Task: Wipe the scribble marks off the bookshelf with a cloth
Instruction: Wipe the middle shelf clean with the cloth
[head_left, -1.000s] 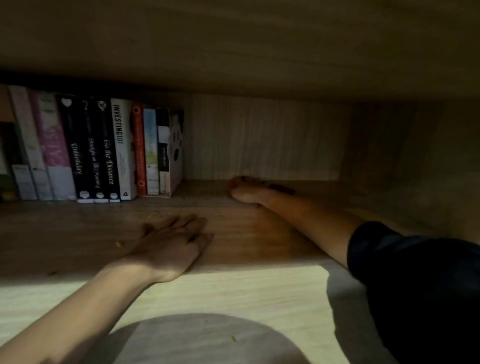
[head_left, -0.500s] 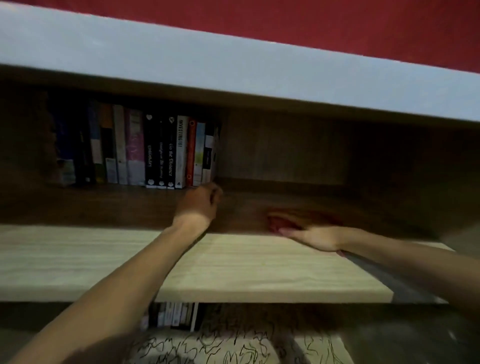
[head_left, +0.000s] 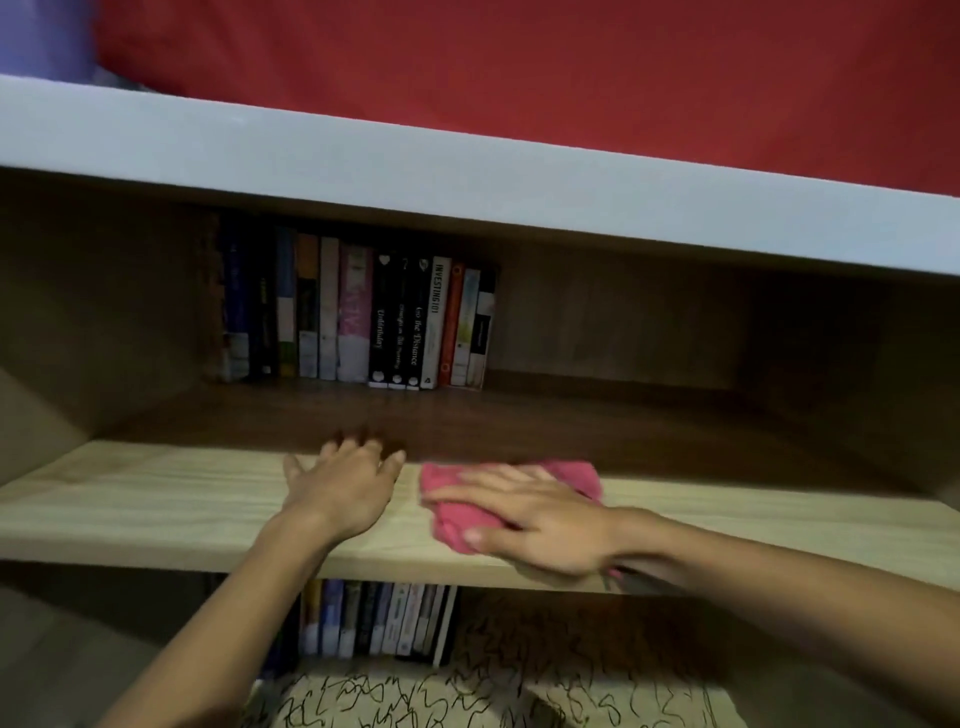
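Observation:
A pink cloth (head_left: 457, 525) lies on the front part of the light wooden middle shelf (head_left: 156, 499). My right hand (head_left: 540, 519) presses flat on it with straight fingers pointing left. To its left, my left hand (head_left: 345, 486) rests flat on the bare shelf, fingers spread toward the back. On the lower shelf (head_left: 649, 701) black scribble marks (head_left: 467, 696) cover the surface at the bottom of the view.
A row of upright books (head_left: 363, 317) stands at the back left of the middle shelf. More books (head_left: 379, 618) stand on the lower shelf. A pale top board (head_left: 467, 182) overhangs above, with a red wall (head_left: 571, 67) behind.
The view has pulled back out of the shelf. My right hand slid the cloth from the back toward the front edge. My left hand drew back from the books to the front.

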